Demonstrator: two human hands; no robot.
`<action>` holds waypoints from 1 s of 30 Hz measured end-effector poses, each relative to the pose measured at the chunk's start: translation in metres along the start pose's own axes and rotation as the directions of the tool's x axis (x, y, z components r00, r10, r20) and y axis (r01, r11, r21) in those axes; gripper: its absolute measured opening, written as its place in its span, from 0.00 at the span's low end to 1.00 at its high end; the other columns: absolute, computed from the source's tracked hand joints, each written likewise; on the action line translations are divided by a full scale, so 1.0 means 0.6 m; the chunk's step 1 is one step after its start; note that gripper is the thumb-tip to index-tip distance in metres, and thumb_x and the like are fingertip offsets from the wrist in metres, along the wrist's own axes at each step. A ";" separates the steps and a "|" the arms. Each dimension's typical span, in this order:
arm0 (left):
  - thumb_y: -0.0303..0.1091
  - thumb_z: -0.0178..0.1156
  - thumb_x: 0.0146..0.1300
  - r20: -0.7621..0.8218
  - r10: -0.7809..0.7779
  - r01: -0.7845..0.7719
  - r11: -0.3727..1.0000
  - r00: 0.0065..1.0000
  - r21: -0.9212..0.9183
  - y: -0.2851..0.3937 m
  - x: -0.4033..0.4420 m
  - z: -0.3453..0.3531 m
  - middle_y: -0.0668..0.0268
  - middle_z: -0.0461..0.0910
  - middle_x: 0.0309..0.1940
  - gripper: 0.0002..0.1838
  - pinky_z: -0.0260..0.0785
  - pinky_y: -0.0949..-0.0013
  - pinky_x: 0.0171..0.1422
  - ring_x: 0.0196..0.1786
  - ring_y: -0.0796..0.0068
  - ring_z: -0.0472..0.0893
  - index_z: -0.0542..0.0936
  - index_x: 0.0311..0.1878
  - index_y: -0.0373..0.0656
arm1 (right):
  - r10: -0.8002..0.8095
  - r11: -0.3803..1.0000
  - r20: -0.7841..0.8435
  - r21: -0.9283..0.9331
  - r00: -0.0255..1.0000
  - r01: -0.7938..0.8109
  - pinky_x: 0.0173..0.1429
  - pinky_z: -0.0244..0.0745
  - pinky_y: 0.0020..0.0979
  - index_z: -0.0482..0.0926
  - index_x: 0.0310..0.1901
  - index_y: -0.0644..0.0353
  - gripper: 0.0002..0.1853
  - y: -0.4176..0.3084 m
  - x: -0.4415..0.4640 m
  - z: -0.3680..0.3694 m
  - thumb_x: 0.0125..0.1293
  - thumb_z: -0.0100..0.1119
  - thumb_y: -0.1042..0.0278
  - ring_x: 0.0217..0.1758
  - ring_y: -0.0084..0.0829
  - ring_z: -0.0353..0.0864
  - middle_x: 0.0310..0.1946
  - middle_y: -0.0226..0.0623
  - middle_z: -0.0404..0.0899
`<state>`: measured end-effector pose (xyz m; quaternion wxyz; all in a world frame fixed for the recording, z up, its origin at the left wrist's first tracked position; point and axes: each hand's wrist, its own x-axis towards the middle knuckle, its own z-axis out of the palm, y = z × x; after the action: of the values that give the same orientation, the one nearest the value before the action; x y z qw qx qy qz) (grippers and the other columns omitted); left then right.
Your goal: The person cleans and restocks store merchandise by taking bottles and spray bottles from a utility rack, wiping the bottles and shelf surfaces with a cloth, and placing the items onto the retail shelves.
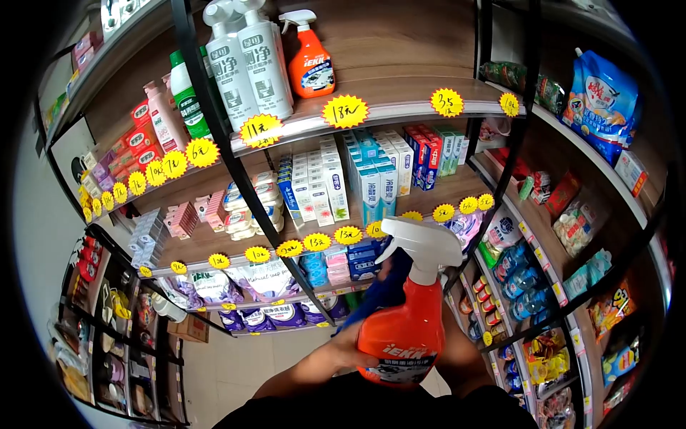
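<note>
An orange spray bottle (402, 329) with a white trigger head is held upright, close to the body. My left hand (344, 348) is wrapped round its left side, fingers and thumb against the orange plastic. The bottle hides nearly all of my right hand; only the forearm shows to its right. Behind the bottle is a dark blue item (377, 297), partly covered. On the top shelf a matching orange spray bottle (311, 63) stands beside white spray bottles (263, 64).
Toothpaste boxes (371, 179) fill the middle shelf (286, 239) behind yellow price tags. Bagged goods (266, 280) lie on the lower shelves. At the right, a shelf unit holds a blue detergent bag (602, 107) and bottles (525, 304). Another rack (114, 336) stands at the left.
</note>
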<state>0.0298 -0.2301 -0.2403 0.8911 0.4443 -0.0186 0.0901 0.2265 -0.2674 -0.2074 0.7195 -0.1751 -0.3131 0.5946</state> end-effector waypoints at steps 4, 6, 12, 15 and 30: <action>0.21 0.74 0.42 -0.133 0.165 -0.101 0.914 0.977 0.393 0.045 -0.003 0.018 0.62 0.72 0.68 0.55 0.59 0.61 0.76 0.70 0.69 0.71 0.60 0.78 0.40 | -0.358 0.915 -0.251 0.098 0.899 0.392 0.70 0.70 0.41 0.74 0.65 0.56 0.30 -0.033 -0.002 0.007 0.77 0.38 0.41 0.63 0.35 0.78 0.59 0.38 0.79; 0.24 0.76 0.44 -0.158 0.218 -0.127 0.886 0.963 0.447 0.051 -0.013 0.010 0.62 0.74 0.66 0.52 0.62 0.62 0.74 0.68 0.69 0.73 0.64 0.76 0.41 | -0.326 0.923 -0.215 0.137 0.920 0.359 0.72 0.68 0.39 0.70 0.68 0.54 0.28 -0.039 -0.016 0.011 0.76 0.43 0.45 0.65 0.36 0.76 0.62 0.37 0.77; 0.31 0.82 0.39 -0.411 0.351 0.080 0.672 0.841 0.737 0.084 -0.054 -0.006 0.59 0.78 0.61 0.50 0.69 0.59 0.69 0.63 0.65 0.78 0.69 0.70 0.40 | -0.473 0.410 -0.085 -0.902 0.877 0.134 0.68 0.66 0.36 0.65 0.69 0.65 0.28 0.034 -0.021 0.067 0.72 0.60 0.64 0.64 0.37 0.73 0.63 0.46 0.71; 0.34 0.82 0.41 -0.385 0.424 0.093 0.565 0.820 0.820 0.107 -0.072 -0.009 0.57 0.79 0.59 0.48 0.72 0.60 0.66 0.60 0.64 0.80 0.69 0.68 0.40 | -0.672 -0.219 0.221 -0.971 0.707 0.095 0.68 0.66 0.43 0.70 0.65 0.65 0.28 0.077 -0.022 0.088 0.65 0.66 0.68 0.63 0.49 0.72 0.63 0.53 0.68; 0.41 0.82 0.44 -0.209 0.779 0.037 0.233 0.591 0.972 0.119 -0.093 -0.106 0.50 0.82 0.55 0.48 0.76 0.59 0.60 0.56 0.55 0.84 0.70 0.68 0.36 | -0.467 -0.722 0.471 -0.692 0.749 -0.015 0.65 0.62 0.52 0.83 0.53 0.54 0.24 0.174 0.069 0.236 0.51 0.71 0.65 0.66 0.50 0.65 0.61 0.44 0.68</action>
<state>-0.0409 -0.1453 -0.2291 0.3539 0.7691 0.2442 0.4729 0.0593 -0.2202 -0.1573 0.3344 -0.6659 -0.5823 -0.3250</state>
